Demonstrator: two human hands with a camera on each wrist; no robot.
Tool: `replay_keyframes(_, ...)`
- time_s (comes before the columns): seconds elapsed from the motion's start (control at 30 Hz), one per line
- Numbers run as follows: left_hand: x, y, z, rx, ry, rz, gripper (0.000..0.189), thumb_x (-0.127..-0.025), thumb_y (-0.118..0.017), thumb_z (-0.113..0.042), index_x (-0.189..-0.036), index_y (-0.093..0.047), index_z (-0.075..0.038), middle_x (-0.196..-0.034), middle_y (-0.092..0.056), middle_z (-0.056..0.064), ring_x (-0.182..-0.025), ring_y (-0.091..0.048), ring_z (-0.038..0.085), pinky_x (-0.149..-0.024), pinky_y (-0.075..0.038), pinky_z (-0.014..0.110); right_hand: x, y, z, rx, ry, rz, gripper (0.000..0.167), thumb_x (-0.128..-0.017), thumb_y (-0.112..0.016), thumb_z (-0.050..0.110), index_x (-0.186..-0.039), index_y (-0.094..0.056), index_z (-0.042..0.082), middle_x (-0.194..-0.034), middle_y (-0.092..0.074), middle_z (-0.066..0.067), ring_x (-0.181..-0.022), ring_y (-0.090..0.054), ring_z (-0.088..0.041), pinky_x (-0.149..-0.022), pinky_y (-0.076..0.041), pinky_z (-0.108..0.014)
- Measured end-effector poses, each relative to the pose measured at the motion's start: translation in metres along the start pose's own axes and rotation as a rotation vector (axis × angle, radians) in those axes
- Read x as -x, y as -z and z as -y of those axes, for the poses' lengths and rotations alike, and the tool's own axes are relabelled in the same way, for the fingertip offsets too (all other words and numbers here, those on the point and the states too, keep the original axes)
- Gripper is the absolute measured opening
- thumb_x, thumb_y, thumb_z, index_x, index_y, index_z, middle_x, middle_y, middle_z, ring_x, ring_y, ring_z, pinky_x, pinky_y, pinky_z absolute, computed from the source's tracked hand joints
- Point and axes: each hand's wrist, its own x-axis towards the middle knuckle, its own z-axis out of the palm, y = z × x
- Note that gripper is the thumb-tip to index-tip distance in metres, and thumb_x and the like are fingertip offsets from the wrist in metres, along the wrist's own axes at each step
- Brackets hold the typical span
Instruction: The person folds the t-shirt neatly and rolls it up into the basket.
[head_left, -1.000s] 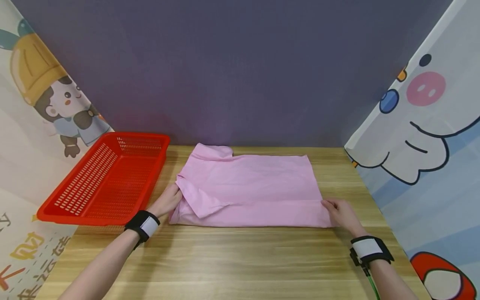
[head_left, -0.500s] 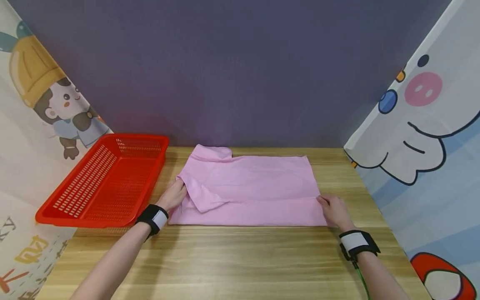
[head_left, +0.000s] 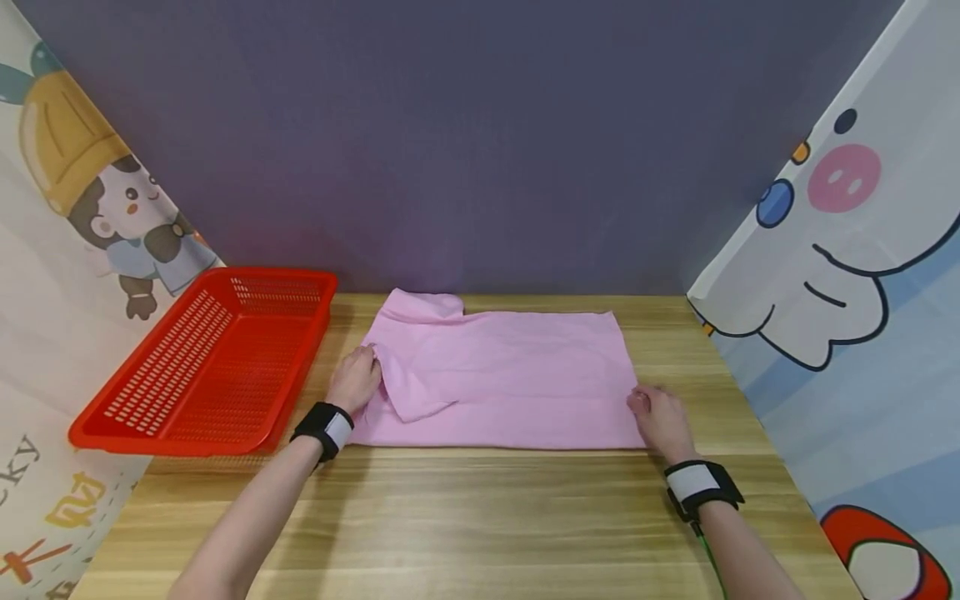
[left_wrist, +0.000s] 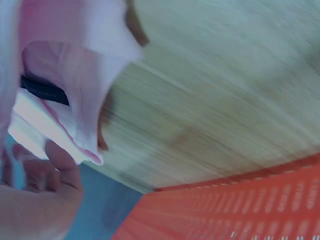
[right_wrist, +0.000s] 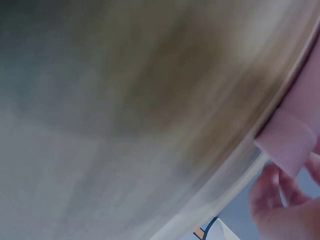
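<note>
A pink shirt [head_left: 525, 358] lies folded lengthwise on the table, with a loose flap [head_left: 405, 387] near its left end. My left hand [head_left: 354, 379] pinches the shirt at that end, by the flap. In the left wrist view the neck opening shows a dark label [left_wrist: 45, 90], and the curled fingers [left_wrist: 60, 155] are close to the pale cloth. At the opposite end my right hand [head_left: 662, 421] pinches the shirt's side edge. The right wrist view is blurred, with bent fingers [right_wrist: 265, 190] at the pink cloth's edge [right_wrist: 287, 142].
A red perforated plastic basket [head_left: 281, 400] stands left of the shirt, close to my left forearm. The wooden table [head_left: 480, 525] meets a dark backdrop [head_left: 480, 150] behind. Printed cartoon sheets [head_left: 847, 275] flank both sides.
My left hand has shifted right and slightly away from me, drawing the shirt's left end along. My right hand has moved a little left, and the front edge has crept slightly backward.
</note>
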Motion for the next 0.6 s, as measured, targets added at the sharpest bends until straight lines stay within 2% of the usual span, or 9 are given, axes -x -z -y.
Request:
replay_keyframes(0.07, 0.0, -0.002, 0.0, 0.012, 0.04, -0.004, 0.03, -0.103, -0.048, -0.022, -0.119, -0.055, 0.003, -0.094, -0.062, 0.023, -0.092, -0.062, 0.042, -0.084, -0.05, 0.052, 0.004, -0.001, 0.001, -0.005, -0.006, -0.043, 0.034, -0.097, -0.063, 0.015, -0.123, -0.063, -0.007, -0.117, -0.058, -0.03, -0.104, -0.056, -0.043, -0.084, -0.049, -0.055)
replay_keyframes(0.13, 0.001, -0.003, 0.0, 0.036, 0.09, 0.011, 0.032, -0.104, -0.049, -0.025, -0.123, -0.05, 0.001, -0.088, -0.059, 0.02, -0.085, -0.06, 0.038, -0.078, -0.049, 0.047, 0.007, -0.001, 0.001, -0.016, -0.018, -0.075, 0.037, -0.096, -0.064, 0.015, -0.126, -0.061, -0.006, -0.119, -0.054, -0.028, -0.107, -0.052, -0.043, -0.084, -0.047, -0.054)
replay_keyframes(0.27, 0.008, 0.0, -0.004, 0.077, 0.157, 0.03, 0.038, -0.104, -0.048, -0.028, -0.127, -0.044, 0.002, -0.087, -0.058, 0.022, -0.083, -0.059, 0.038, -0.078, -0.047, 0.047, 0.013, 0.0, -0.001, -0.024, -0.004, -0.129, 0.028, -0.093, -0.064, 0.012, -0.116, -0.065, -0.004, -0.103, -0.055, -0.021, -0.092, -0.052, -0.034, -0.07, -0.044, -0.04)
replay_keyframes(0.37, 0.013, 0.002, -0.007, 0.066, 0.168, 0.037, 0.05, -0.101, -0.052, -0.032, -0.133, -0.039, 0.003, -0.086, -0.061, 0.023, -0.083, -0.061, 0.041, -0.078, -0.05, 0.049, 0.017, 0.001, -0.001, -0.034, 0.034, -0.143, 0.019, -0.091, -0.064, 0.009, -0.106, -0.067, -0.003, -0.091, -0.058, -0.016, -0.079, -0.054, -0.027, -0.063, -0.039, -0.031)
replay_keyframes(0.5, 0.019, 0.003, -0.011, 0.044, 0.167, 0.123, 0.068, -0.096, -0.059, -0.032, -0.144, -0.026, 0.002, -0.071, -0.058, 0.016, -0.068, -0.062, 0.035, -0.063, -0.049, 0.043, 0.02, 0.002, 0.0, -0.039, 0.082, -0.119, 0.015, -0.09, -0.063, 0.007, -0.101, -0.067, -0.002, -0.084, -0.062, -0.015, -0.074, -0.056, -0.025, -0.062, -0.04, -0.03)
replay_keyframes(0.6, 0.022, 0.003, -0.013, 0.05, 0.165, 0.169, 0.071, -0.095, -0.06, -0.03, -0.147, -0.022, 0.001, -0.066, -0.052, 0.01, -0.061, -0.059, 0.03, -0.058, -0.044, 0.038, 0.022, 0.003, 0.003, -0.04, 0.089, -0.091, 0.015, -0.09, -0.063, 0.006, -0.101, -0.068, -0.002, -0.084, -0.062, -0.015, -0.074, -0.056, -0.025, -0.063, -0.041, -0.031)
